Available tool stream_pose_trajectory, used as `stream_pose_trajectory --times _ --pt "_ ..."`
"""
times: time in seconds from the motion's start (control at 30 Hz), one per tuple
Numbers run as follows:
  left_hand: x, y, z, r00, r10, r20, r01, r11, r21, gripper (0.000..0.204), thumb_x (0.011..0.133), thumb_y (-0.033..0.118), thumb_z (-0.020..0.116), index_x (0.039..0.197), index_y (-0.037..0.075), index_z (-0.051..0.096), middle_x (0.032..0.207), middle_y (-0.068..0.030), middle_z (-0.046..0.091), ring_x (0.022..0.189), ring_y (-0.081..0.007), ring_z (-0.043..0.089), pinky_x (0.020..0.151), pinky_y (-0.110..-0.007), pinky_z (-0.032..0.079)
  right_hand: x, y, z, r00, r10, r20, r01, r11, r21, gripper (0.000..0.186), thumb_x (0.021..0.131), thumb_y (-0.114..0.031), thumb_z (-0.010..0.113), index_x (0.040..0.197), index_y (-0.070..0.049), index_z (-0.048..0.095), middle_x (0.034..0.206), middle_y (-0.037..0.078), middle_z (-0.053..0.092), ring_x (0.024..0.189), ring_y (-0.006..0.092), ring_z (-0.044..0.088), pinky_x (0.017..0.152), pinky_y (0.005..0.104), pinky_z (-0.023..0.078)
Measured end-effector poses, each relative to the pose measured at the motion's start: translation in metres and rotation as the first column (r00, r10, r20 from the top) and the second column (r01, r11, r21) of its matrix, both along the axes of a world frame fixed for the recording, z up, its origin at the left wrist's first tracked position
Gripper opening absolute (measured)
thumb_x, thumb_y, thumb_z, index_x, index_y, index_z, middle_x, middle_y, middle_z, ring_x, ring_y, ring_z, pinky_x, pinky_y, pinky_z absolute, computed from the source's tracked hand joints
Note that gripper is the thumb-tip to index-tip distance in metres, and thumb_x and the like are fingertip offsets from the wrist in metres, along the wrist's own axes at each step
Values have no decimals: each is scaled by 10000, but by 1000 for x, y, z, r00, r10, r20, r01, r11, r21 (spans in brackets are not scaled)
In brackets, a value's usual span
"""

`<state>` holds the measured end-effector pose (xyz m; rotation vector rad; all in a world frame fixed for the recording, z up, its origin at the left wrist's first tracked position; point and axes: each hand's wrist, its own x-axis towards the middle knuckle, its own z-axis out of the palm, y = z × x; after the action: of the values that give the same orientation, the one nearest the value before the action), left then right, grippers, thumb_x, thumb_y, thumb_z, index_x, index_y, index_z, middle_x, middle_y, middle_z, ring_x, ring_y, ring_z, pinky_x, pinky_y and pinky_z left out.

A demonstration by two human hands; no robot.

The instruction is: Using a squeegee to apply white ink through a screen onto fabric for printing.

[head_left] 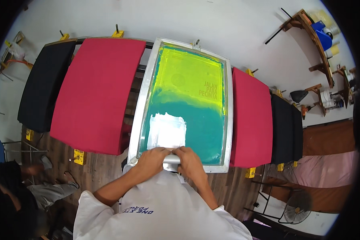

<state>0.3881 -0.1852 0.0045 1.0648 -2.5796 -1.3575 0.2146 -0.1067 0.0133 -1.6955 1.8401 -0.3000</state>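
Note:
A silk-screen frame [228, 132] with silver metal sides lies in front of me. Its mesh [204, 130] is yellow-green at the far end and teal at the near end. A patch of white ink [167, 130] covers part of the near mesh, left of the middle. At the frame's near end is a silver squeegee [172, 159], gripped by both hands. My left hand [152, 161] is closed round its left part, my right hand [191, 163] round its right part, thumbs close together. The squeegee's lower edge is hidden by my hands.
Red fabric-covered boards [98, 96] flank the frame, with black ones [48, 86] beyond. Yellow brackets [79, 157] jut from their ends. Another person [48, 196] is at lower left. A fan [298, 207] stands lower right, and a wooden shelf [318, 44] hangs upper right.

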Motion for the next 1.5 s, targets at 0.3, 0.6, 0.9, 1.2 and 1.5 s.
stream_pose_trajectory --times 0.3,0.6,0.9,1.2,1.5 --pt "-37 -79 -27 993 99 -63 -107 986 -130 410 680 -69 613 1064 38 709 1011 -191 701 926 -389 665 838 -438 541 -32 -84 -21 994 -14 -105 -1 990 -138 350 660 48 658 998 -44 659 948 189 644 902 406 622 788 479 521" --pt "13 -4 -13 996 -20 -86 11 995 -103 443 719 -75 602 1150 19 638 1150 -191 645 984 -386 653 847 -466 539 13 -1 -5 998 9 -62 -15 994 -105 463 635 44 693 1087 -40 633 1064 167 629 975 382 599 812 464 521" --pt "-35 -80 -24 994 103 -27 -106 982 -158 398 682 -79 616 1041 59 717 988 -199 695 920 -392 662 827 -453 536 -27 -89 -16 995 -11 -101 0 995 -103 391 638 53 640 1011 -59 679 962 184 653 934 401 615 813 462 518" --pt "6 -11 -31 999 11 -50 -17 993 -119 502 647 -72 645 1138 32 635 1111 -161 647 983 -365 643 832 -456 539 8 -15 -11 999 -29 -26 26 993 -114 439 604 47 654 1038 -19 673 951 168 644 920 383 590 830 448 499" --pt "-34 -74 -19 995 85 -43 -91 982 -166 330 691 -50 631 982 73 725 893 -205 693 865 -390 676 781 -470 545 -30 -83 2 994 64 -90 -73 993 -96 411 622 45 608 1018 -29 690 941 220 674 871 420 640 796 460 525"
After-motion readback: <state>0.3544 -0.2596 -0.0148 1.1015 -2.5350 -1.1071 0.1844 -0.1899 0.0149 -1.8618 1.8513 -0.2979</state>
